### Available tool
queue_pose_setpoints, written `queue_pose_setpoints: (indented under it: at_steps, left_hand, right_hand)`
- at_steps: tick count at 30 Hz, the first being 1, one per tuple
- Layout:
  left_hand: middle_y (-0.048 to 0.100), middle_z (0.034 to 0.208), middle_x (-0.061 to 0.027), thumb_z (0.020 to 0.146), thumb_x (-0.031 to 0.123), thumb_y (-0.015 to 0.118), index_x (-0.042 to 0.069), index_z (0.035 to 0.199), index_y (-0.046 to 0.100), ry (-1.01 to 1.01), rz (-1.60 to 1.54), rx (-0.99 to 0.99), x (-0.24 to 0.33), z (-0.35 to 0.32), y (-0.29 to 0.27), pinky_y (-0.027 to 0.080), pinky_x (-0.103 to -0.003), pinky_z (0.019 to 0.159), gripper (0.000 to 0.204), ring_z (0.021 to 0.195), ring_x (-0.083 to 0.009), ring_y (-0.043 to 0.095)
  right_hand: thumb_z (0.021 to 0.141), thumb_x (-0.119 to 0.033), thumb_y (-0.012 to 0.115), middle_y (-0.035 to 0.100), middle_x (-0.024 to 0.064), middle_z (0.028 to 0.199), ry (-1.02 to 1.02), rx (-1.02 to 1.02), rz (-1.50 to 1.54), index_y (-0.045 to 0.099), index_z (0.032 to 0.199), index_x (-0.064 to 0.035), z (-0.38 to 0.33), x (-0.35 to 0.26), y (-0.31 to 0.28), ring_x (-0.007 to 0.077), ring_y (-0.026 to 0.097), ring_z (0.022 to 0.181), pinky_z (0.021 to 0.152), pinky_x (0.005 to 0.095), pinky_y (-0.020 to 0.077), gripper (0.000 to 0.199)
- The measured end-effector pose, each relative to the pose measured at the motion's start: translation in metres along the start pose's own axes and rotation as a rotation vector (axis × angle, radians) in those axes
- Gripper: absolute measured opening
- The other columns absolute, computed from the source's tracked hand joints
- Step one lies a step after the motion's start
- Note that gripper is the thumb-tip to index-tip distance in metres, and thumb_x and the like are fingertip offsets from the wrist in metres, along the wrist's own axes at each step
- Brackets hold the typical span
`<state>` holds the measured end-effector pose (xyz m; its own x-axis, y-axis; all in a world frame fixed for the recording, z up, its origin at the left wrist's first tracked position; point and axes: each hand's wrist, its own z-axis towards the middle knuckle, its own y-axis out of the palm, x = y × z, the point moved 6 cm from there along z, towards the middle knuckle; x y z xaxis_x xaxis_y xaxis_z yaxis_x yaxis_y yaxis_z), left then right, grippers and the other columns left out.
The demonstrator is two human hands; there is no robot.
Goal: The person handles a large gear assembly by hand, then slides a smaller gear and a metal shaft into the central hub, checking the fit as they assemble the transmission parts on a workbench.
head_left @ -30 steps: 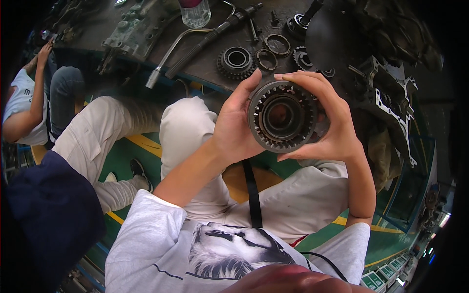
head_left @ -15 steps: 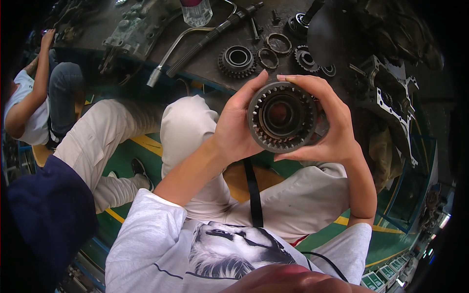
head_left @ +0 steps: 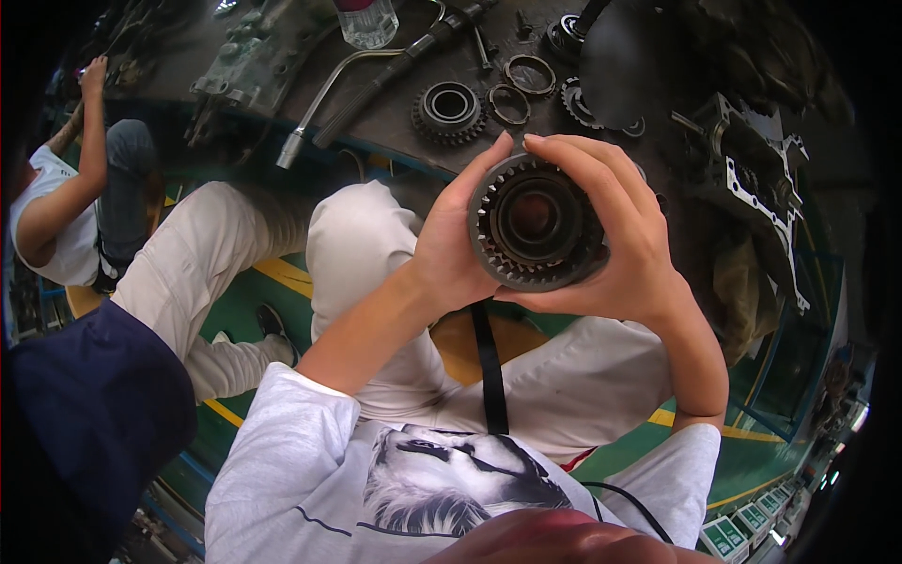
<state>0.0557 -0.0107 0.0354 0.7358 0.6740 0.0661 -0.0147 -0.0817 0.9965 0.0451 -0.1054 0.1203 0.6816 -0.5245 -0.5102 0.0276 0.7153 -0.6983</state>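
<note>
Between both hands I hold a dark, round toothed gear assembly (head_left: 540, 221) above my lap, its ringed hollow side turned up toward me. My left hand (head_left: 458, 230) cups its left side, thumb along the upper rim. My right hand (head_left: 625, 226) wraps round its right side, with fingers over the top edge and the thumb below. Just past my fingers, on the workbench (head_left: 376, 127), lie a gear (head_left: 450, 111) and two thin metal rings, a larger ring (head_left: 529, 74) and a smaller ring (head_left: 508, 104).
A splined shaft (head_left: 381, 85) and a bent socket wrench (head_left: 324, 101) lie on the bench near a clear bottle (head_left: 368, 25). A metal housing (head_left: 752, 179) stands at right. At left are a person in a white shirt (head_left: 52, 216) and another person's pale-trousered leg (head_left: 197, 254).
My right hand has shifted left and further over the gear assembly, covering more of its right side. The assembly has moved slightly left; my left hand keeps its hold.
</note>
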Motion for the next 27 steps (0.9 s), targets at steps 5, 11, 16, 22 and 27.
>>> queue_pose_setpoints:
  at_steps: [5,11,16,22,27]
  left_hand:
    - [0.066,0.107,-0.0089,0.101,0.042,0.036,0.008,0.114,0.059,-0.001,-0.040,0.051,0.000,-0.001,0.001,0.058,-0.036,0.084,0.044,0.097,-0.0187,0.067]
    - [0.057,0.125,-0.0114,0.102,0.028,0.031,0.007,0.134,0.046,0.053,-0.097,-0.171,0.003,-0.004,0.001,0.053,-0.041,0.094,0.041,0.112,-0.0246,0.060]
    - [0.066,0.107,-0.0078,0.100,0.035,0.039,0.007,0.115,0.059,0.065,0.026,0.078,0.004,-0.005,-0.002,0.058,-0.035,0.083,0.038,0.095,-0.0171,0.067]
    - [0.067,0.106,-0.0072,0.099,0.034,0.040,0.007,0.113,0.060,0.025,0.035,0.140,0.003,-0.005,-0.008,0.059,-0.033,0.080,0.036,0.094,-0.0164,0.067]
    - [0.064,0.114,-0.0098,0.103,0.030,0.028,0.007,0.120,0.056,-0.014,-0.033,-0.028,0.004,-0.004,-0.009,0.056,-0.039,0.089,0.040,0.103,-0.0221,0.064]
  right_hand:
    - [0.045,-0.017,0.088,0.059,0.0169,0.116,0.003,0.011,-0.051,0.055,0.123,-0.0004,0.001,0.000,0.000,0.0306,0.060,0.105,0.089,0.0370,0.0488,0.086]
    - [0.047,-0.020,0.088,0.059,0.0151,0.114,0.027,0.048,-0.024,0.054,0.121,-0.0021,0.002,-0.001,0.001,0.0317,0.059,0.103,0.088,0.0389,0.0478,0.084]
    - [0.048,-0.024,0.088,0.059,0.0140,0.112,0.043,0.070,-0.011,0.055,0.121,-0.0035,0.001,-0.001,0.002,0.0325,0.058,0.102,0.087,0.0400,0.0472,0.082]
    - [0.044,-0.017,0.090,0.058,0.0179,0.115,0.032,0.047,-0.034,0.054,0.121,0.0003,0.000,-0.003,0.002,0.0311,0.060,0.102,0.086,0.0368,0.0501,0.087]
    - [0.046,-0.019,0.086,0.057,0.0141,0.114,0.057,0.061,-0.012,0.053,0.122,-0.0045,0.000,-0.002,0.003,0.0330,0.058,0.101,0.086,0.0403,0.0471,0.085]
